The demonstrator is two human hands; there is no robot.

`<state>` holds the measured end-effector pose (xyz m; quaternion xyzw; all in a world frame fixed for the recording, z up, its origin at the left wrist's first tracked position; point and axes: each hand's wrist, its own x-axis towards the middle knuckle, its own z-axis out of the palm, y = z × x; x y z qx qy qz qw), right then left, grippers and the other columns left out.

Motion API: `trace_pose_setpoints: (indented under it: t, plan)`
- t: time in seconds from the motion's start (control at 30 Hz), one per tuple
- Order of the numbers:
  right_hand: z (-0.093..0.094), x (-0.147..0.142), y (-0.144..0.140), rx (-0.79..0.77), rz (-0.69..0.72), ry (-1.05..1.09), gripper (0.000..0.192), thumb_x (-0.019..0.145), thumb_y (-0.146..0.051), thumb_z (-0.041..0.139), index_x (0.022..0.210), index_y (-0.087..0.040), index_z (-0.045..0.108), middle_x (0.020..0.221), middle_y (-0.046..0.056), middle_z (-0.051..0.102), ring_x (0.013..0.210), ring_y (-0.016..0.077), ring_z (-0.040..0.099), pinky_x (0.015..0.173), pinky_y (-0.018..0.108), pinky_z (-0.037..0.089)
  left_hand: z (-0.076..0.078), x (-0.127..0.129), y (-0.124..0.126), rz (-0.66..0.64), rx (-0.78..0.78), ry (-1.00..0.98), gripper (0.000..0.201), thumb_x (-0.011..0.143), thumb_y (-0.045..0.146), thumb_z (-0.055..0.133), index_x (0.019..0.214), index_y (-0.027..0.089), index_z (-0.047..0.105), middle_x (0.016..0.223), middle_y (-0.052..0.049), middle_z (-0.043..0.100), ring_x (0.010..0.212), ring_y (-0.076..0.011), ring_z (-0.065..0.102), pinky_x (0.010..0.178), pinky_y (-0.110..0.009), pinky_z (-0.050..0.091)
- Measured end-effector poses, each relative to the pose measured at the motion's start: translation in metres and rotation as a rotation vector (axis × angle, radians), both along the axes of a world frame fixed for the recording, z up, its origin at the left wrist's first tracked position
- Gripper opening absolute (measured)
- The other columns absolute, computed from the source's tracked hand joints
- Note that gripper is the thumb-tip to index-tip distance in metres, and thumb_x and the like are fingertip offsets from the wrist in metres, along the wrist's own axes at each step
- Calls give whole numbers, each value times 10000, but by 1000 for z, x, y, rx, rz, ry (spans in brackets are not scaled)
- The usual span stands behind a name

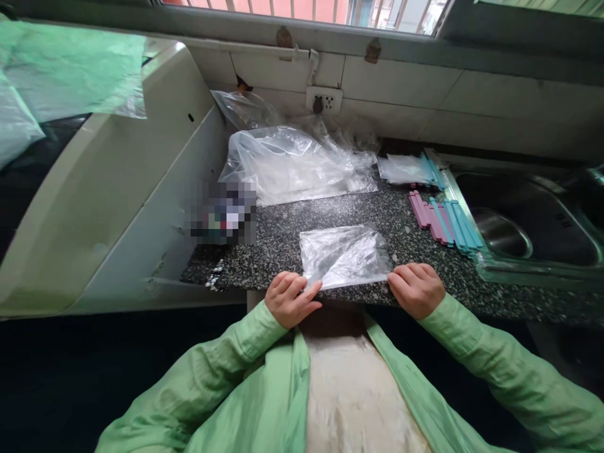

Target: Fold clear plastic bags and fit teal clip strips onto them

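Observation:
A clear plastic bag [346, 255] lies flat on the speckled dark countertop [283, 236], its near edge along the counter's front. My left hand [290, 299] is at the bag's near left corner, index finger stretched along the edge and the other fingers curled. At the near right corner, my right hand [416, 289] is closed with thumb and fingers pinching the bag. Pink and blue bag-sealing clips [443, 223] lie in a row on the counter, beyond my right hand.
A heap of larger clear plastic bags [297, 163] rests against the tiled wall below a socket [324, 100]. A packet [408, 168] with blue strips lies behind the clips. The sink [533, 220] is at right, a white appliance [141, 163] at left. One item is pixelated.

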<state>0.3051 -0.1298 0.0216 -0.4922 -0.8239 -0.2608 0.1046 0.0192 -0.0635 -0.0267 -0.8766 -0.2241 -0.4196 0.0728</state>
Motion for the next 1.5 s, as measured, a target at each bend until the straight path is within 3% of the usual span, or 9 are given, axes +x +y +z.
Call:
trace_pose_setpoints:
  t: [0.17, 0.3, 0.5, 0.7, 0.9, 1.03, 1.2, 1.33, 1.5]
  plan:
    - [1, 7, -5, -70, 71, 27, 139, 782, -177, 523, 657, -178, 583, 655, 33, 592, 672, 142, 450, 666, 302, 305, -1, 1, -3, 20, -16, 33, 191, 726, 301, 621, 881, 190, 634, 757, -47, 566, 788, -171, 493, 765, -325, 440]
    - [13, 17, -4, -203, 120, 106, 95, 778, -221, 521, 732, -180, 593, 716, 47, 604, 692, 157, 475, 649, 308, 330, -2, -3, -5, 34, -22, -38, 271, 730, 353, 615, 947, 191, 627, 800, -60, 560, 821, -176, 497, 784, -331, 449]
    - [32, 6, 46, -283, 244, 371, 98, 792, -213, 490, 817, -181, 579, 790, 64, 602, 738, 156, 502, 692, 287, 402, 2, 3, -3, -67, 24, 42, 233, 732, 322, 617, 911, 173, 612, 900, -72, 621, 877, -179, 534, 826, -339, 445]
    - [6, -28, 111, -484, 325, 317, 140, 799, -197, 465, 733, -185, 588, 741, 32, 577, 701, 127, 479, 644, 234, 367, 6, 11, -3, -88, 9, 114, 111, 750, 216, 589, 845, 161, 603, 827, -43, 653, 813, -154, 560, 800, -312, 447]
    - [-9, 1, 130, -461, 147, 220, 115, 766, -172, 496, 692, -173, 585, 711, 36, 555, 687, 130, 464, 628, 237, 345, 3, 8, -1, -134, -15, 83, 77, 757, 139, 554, 817, 153, 601, 788, -45, 644, 775, -147, 549, 750, -308, 456]
    - [5, 14, 110, -305, 124, 260, 128, 778, -199, 497, 687, -166, 581, 681, 41, 559, 658, 136, 456, 622, 253, 350, 5, 9, 2, -158, -10, 71, 98, 774, 113, 504, 794, 146, 594, 767, -54, 635, 763, -147, 548, 724, -306, 457]
    - [22, -32, 42, -153, 303, 269, 190, 807, -336, 514, 783, -163, 590, 778, 57, 593, 731, 148, 471, 679, 294, 348, 16, 14, 0, -170, -11, 64, 65, 754, 118, 531, 789, 140, 581, 759, -48, 628, 740, -145, 546, 712, -301, 454]
    - [13, -68, 9, -73, 296, 196, 219, 824, -348, 500, 897, -168, 601, 823, 59, 608, 746, 157, 472, 670, 317, 327, 25, 23, -6, -181, -8, 48, 74, 753, 122, 523, 802, 144, 573, 765, -45, 627, 740, -144, 548, 715, -302, 451]
    - [2, -63, 9, -68, 312, 192, 140, 821, -147, 478, 777, -175, 608, 754, 34, 614, 746, 142, 482, 688, 305, 354, 29, 20, -3, -260, -62, 14, 185, 772, 311, 550, 863, 152, 576, 792, -50, 624, 771, -157, 552, 736, -315, 456]
